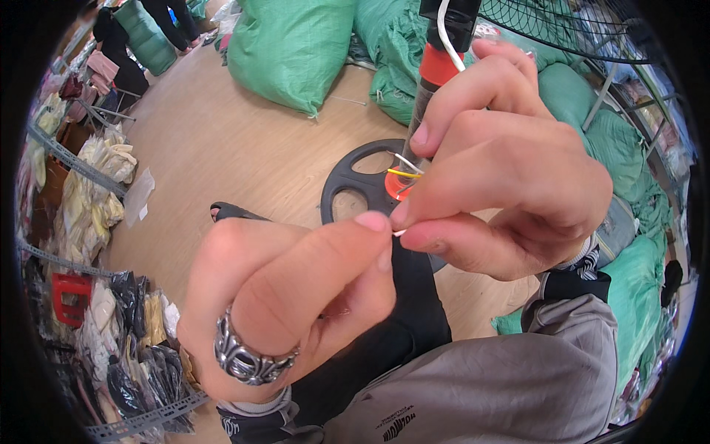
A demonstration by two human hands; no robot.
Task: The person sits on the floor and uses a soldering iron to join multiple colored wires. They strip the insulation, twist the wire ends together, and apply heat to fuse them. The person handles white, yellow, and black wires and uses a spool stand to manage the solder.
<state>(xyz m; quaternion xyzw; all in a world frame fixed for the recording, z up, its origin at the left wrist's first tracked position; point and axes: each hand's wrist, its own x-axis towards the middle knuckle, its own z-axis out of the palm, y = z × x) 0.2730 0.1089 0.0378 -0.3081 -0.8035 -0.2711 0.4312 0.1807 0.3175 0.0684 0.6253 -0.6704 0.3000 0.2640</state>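
Note:
My two hands meet fingertip to fingertip in the middle of the view. My right hand (510,170) pinches a thin white wire (400,233) between thumb and forefinger. Short ends of a yellow wire (404,173), another white wire (409,163) and a grey wire (404,189) stick out by its curled fingers. My left hand (288,288), with a silver ring (251,359), is closed in a pinch right beside the white wire's tip; what lies between its fingertips is hidden. Behind my right hand stands a dark pole with an orange-red collar (438,65).
The pole rises from a round black base (351,166) on the wood-look floor. A black wire fan guard (562,29) hangs at the upper right. Green sacks (292,52) line the back and right. Shelves of bagged goods (122,355) stand left; people are at the far left.

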